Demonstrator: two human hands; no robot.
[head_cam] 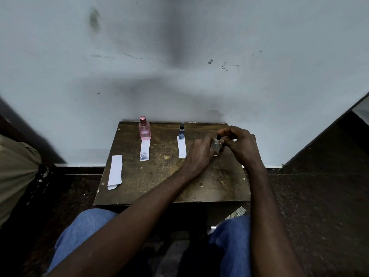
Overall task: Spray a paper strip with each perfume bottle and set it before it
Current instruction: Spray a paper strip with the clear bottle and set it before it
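A pink perfume bottle [144, 129] stands at the back left of the small wooden table [159, 176], with a paper strip [145, 150] lying in front of it. A slim blue bottle [181, 131] stands at the back middle, a white strip [182, 146] before it. At the back right, my left hand [199, 154] grips the body of a clear glass bottle [216, 145]. My right hand [239, 144] pinches its small black top [218, 137]. Two stacked spare strips [115, 171] lie at the table's left edge.
The table stands against a pale blue wall [179, 56]. My knees in blue jeans [85, 228] sit under its front edge. A beige cloth [16, 172] hangs at the far left, and a dark slanted panel [329, 140] rises at the right.
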